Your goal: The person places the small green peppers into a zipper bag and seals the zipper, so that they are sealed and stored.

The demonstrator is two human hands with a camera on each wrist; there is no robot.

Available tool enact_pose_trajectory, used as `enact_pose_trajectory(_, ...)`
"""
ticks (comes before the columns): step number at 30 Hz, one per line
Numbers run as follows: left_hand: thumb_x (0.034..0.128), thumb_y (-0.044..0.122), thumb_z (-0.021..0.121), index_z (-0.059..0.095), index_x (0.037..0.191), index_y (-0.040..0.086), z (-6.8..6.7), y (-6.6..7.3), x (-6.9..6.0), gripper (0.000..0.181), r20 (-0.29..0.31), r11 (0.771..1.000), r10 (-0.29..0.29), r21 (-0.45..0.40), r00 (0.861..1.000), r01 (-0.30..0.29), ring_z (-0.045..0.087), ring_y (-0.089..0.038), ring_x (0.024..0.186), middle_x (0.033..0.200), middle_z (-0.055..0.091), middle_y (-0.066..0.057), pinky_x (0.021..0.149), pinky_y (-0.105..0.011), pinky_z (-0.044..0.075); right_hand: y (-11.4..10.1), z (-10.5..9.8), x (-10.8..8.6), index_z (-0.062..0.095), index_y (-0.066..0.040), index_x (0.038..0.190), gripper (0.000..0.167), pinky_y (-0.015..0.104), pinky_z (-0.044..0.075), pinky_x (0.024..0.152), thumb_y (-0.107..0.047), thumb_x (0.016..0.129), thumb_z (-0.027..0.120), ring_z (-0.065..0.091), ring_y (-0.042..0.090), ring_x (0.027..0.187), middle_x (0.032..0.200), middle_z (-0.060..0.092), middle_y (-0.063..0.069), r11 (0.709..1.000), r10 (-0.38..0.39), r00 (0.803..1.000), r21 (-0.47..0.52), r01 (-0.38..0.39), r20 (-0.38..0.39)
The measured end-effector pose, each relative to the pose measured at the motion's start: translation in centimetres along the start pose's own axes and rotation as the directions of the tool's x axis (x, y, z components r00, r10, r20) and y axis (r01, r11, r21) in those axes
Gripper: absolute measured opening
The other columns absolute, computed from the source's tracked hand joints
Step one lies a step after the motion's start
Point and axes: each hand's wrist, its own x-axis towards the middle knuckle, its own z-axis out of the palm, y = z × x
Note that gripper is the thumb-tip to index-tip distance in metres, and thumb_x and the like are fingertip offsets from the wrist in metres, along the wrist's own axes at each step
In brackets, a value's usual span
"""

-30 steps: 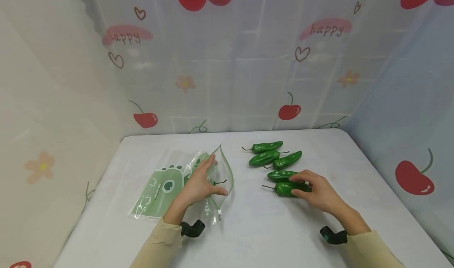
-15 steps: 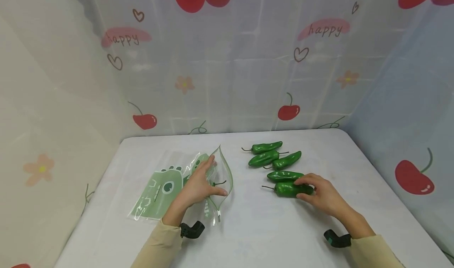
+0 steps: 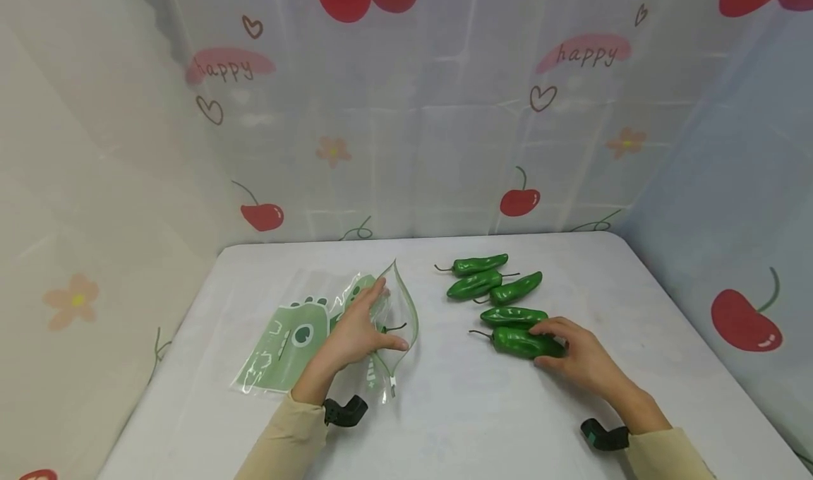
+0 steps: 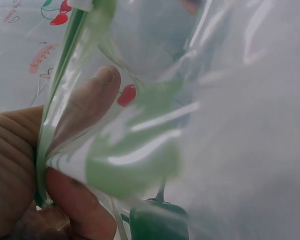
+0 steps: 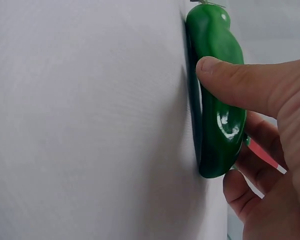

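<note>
A clear zip bag [image 3: 288, 349] with a green cartoon print lies on the left of the table, its mouth spread toward the right. My left hand [image 3: 356, 328] is at that mouth, thumb and fingers spread apart against the plastic; the left wrist view shows the film [image 4: 135, 145] around them. Inside the bag a green pepper [image 4: 159, 220] partly shows, its stem near the mouth. My right hand [image 3: 581, 356] pinches the blunt end of the nearest green pepper [image 3: 517, 342], thumb on one side and fingers on the other. In the right wrist view this pepper [image 5: 220, 45] lies along the tabletop.
Just behind the pinched pepper lies another green pepper [image 3: 511, 316]. Farther back are three more peppers: one low [image 3: 517, 289], one middle [image 3: 473, 284] and one at the rear [image 3: 479, 264]. A cherry-print curtain [image 3: 413, 127] hangs behind the white table [image 3: 444, 423].
My right hand has shifted slightly right and toward me along the nearest pepper, whose blunt end has swung a little toward me. The left hand and bag stay put.
</note>
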Motion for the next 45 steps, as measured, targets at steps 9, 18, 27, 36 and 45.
enact_pose_trajectory(9,0.0629,0.033,0.101,0.024,0.166,0.024,-0.1,0.1,0.0,0.129,-0.002,1.000,0.008,-0.008,1.000,-0.008,0.034,-0.037,0.152,0.162,0.042,-0.006,0.114,-0.063,0.038,0.3,0.9,-0.4,0.070,-0.016,0.123,0.051,0.062,0.048,0.103,-0.016,0.077,0.092,0.061,0.043,0.125,0.133,0.067,0.016,0.999,0.032,0.999,0.008,-0.032,0.013)
enact_pose_trajectory(18,0.0626,0.032,0.101,0.024,0.166,0.023,-0.1,0.0,-0.1,0.129,-0.006,1.000,0.009,-0.011,1.000,-0.009,0.035,-0.036,0.151,0.161,0.043,-0.005,0.114,-0.062,0.039,0.4,0.9,-0.9,0.071,-0.019,0.125,0.049,0.046,0.054,0.087,-0.028,0.081,0.089,0.065,0.032,0.113,0.135,0.067,0.018,0.997,0.080,0.997,-0.004,-0.080,0.017)
enact_pose_trajectory(27,0.0627,0.033,0.101,0.024,0.166,0.023,0.0,-0.2,0.0,0.129,-0.004,1.000,0.013,-0.006,1.000,-0.013,0.036,-0.037,0.151,0.161,0.043,-0.005,0.113,-0.062,0.040,0.0,0.7,-0.9,0.071,-0.020,0.121,0.045,0.036,0.052,0.080,-0.026,0.080,0.090,0.061,0.022,0.101,0.129,0.069,0.015,0.993,0.117,0.993,0.005,-0.117,0.003)
enact_pose_trajectory(36,0.0626,0.033,0.101,0.024,0.166,0.023,-0.1,0.0,-0.1,0.129,-0.007,1.000,0.022,-0.002,1.000,-0.022,0.036,-0.036,0.151,0.160,0.045,-0.005,0.114,-0.062,0.039,-0.9,0.0,-0.4,0.071,-0.018,0.120,0.044,0.036,0.051,0.080,-0.025,0.081,0.089,0.061,0.023,0.102,0.127,0.070,0.013,0.994,0.104,0.994,0.037,-0.103,-0.023)
enact_pose_trajectory(45,0.0628,0.033,0.101,0.024,0.166,0.023,0.0,0.0,-0.1,0.129,-0.006,1.000,0.026,-0.001,1.000,-0.026,0.037,-0.036,0.151,0.160,0.045,-0.005,0.114,-0.062,0.039,-1.8,-0.6,0.5,0.071,-0.019,0.121,0.042,0.043,0.056,0.088,-0.023,0.083,0.088,0.065,0.024,0.108,0.127,0.071,0.009,0.995,0.056,0.997,0.085,-0.052,-0.048)
